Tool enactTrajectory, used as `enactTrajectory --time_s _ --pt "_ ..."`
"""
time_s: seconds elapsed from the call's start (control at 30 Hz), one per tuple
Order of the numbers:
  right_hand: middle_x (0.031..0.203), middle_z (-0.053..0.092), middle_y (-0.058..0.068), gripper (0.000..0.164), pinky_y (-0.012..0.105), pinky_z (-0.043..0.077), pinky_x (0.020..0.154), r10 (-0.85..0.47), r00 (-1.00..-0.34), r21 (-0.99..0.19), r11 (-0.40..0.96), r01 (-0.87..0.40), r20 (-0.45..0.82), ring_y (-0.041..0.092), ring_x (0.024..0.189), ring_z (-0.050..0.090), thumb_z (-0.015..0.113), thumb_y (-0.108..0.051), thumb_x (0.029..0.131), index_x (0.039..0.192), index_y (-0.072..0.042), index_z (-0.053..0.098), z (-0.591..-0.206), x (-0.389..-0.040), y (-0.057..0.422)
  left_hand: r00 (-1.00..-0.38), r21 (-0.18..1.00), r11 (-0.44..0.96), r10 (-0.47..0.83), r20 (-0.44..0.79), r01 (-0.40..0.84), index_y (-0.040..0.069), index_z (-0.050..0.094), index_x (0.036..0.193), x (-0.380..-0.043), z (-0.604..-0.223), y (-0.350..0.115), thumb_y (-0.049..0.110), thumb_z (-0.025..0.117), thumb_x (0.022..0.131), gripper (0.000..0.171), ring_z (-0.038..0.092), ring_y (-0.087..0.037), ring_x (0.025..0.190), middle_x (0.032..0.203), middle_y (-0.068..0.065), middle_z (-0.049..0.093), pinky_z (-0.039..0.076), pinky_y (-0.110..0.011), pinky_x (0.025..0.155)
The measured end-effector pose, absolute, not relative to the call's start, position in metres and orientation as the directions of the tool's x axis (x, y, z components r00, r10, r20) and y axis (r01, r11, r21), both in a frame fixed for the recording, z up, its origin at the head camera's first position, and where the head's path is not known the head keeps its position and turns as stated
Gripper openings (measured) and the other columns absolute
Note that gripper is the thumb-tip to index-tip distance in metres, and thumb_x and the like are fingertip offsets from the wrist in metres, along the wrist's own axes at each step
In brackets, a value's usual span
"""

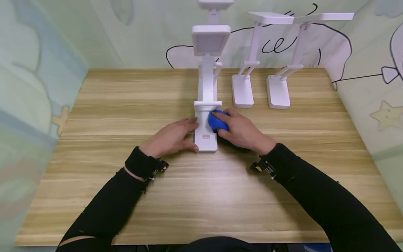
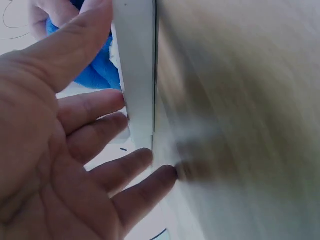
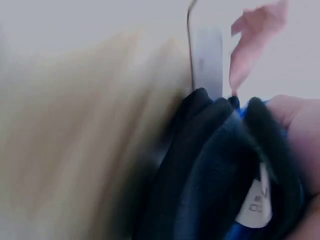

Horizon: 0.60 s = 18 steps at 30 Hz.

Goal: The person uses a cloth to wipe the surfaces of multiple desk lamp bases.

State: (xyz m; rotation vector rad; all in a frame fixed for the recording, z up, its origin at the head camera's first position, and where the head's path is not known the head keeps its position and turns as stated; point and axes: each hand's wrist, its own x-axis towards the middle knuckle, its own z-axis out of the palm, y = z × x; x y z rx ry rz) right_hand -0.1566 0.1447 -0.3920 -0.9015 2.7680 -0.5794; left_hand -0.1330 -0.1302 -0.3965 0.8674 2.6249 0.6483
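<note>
In the head view a white folding desk lamp [image 1: 206, 143] stands mid-table, its base toward the person. My left hand [image 1: 171, 137] touches the left side of that base with extended fingers, its thumb by the near corner. On the other side my right hand [image 1: 244, 131] holds a blue cloth [image 1: 216, 120] against the base's right edge, index finger laid over it. Dark fabric hangs beneath that hand. Seen from the right wrist, the bunched fabric [image 3: 190, 165] is black with some blue and bears a white tag [image 3: 255, 207].
Two more white desk lamps, one with its base [image 1: 243, 92] nearer the middle and one with its base [image 1: 278, 92] farther right, stand toward the back. Another lamp head [image 1: 215, 4] shows behind the middle lamp. Patterned curtains [image 1: 141, 35] surround the wooden table [image 1: 126, 91].
</note>
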Motion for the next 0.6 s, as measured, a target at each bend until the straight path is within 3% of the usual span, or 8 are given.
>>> enactTrajectory --time_s 0.1,0.27,0.47,0.6 --pt "0.14 0.053 0.025 0.061 0.053 0.056 0.1 -0.645 -0.763 -0.405 0.71 -0.576 -0.043 0.037 0.117 0.063 0.068 -0.025 0.099 0.156 -0.011 0.053 -0.397 -0.144 0.137 -0.771 0.522 0.715 0.617 -0.159 0.465 0.002 0.038 0.162 -0.134 -0.397 -0.131 0.045 0.077 0.096 0.088 0.028 -0.039 0.159 0.171 -0.019 0.031 0.027 -0.049 0.129" --pt "0.131 0.059 0.019 0.056 0.046 0.059 0.095 -0.783 -0.621 -0.348 0.57 -0.744 0.045 0.03 0.111 0.065 0.073 -0.035 0.096 0.147 -0.015 0.064 -0.401 -0.117 0.141 -0.76 0.534 0.715 0.622 -0.191 0.451 0.006 0.034 0.165 -0.134 -0.398 -0.132 0.046 0.074 0.097 0.088 0.02 -0.043 0.16 0.174 -0.015 0.026 0.023 -0.053 0.13" --pt "0.123 0.066 0.014 0.052 0.044 0.059 0.088 -0.891 -0.434 -0.005 0.437 -0.9 0.132 0.029 0.102 0.068 0.08 -0.042 0.091 0.137 -0.017 0.072 -0.4 -0.093 0.13 -0.747 0.542 0.712 0.631 -0.212 0.447 0.007 0.033 0.165 -0.135 -0.397 -0.133 0.044 0.072 0.099 0.085 0.018 -0.041 0.161 0.174 -0.012 0.024 0.023 -0.053 0.13" --pt "0.114 0.067 0.008 0.053 0.039 0.057 0.08 -0.913 -0.395 0.149 0.407 -0.901 0.105 0.027 0.091 0.066 0.082 -0.046 0.09 0.134 -0.017 0.073 -0.401 -0.082 0.115 -0.743 0.532 0.714 0.634 -0.216 0.454 0.007 0.034 0.164 -0.136 -0.398 -0.132 0.043 0.071 0.1 0.083 0.021 -0.039 0.161 0.174 -0.012 0.025 0.024 -0.051 0.13"
